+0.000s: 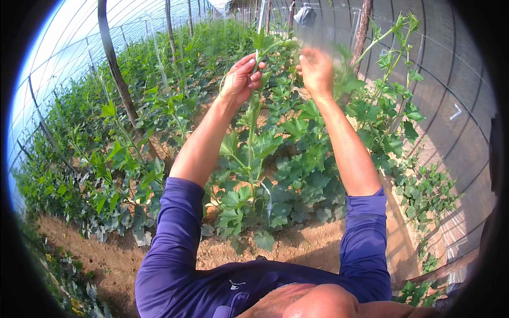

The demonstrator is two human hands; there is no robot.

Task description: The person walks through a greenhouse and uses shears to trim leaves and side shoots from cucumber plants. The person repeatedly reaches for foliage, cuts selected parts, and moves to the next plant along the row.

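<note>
A tall green vine (251,135) with lobed leaves rises in front of me, its upper stem pinched between the thumb and fingers of my left hand (243,77). A thin white strip (261,18) runs upward from that same grip. The tip of the vine bends right towards my right hand (317,72), which is raised at about the same height, fingers curled and somewhat blurred. Whether those fingers hold anything cannot be made out. Lower on the vine, a pale ribbon (269,198) hangs beside the stem.
Dense rows of vines (99,159) fill the left and far side. A wooden post (115,67) leans at the left, another post (364,31) stands at the right. The greenhouse wall (441,79) curves along the right. Bare soil (230,250) lies near my body.
</note>
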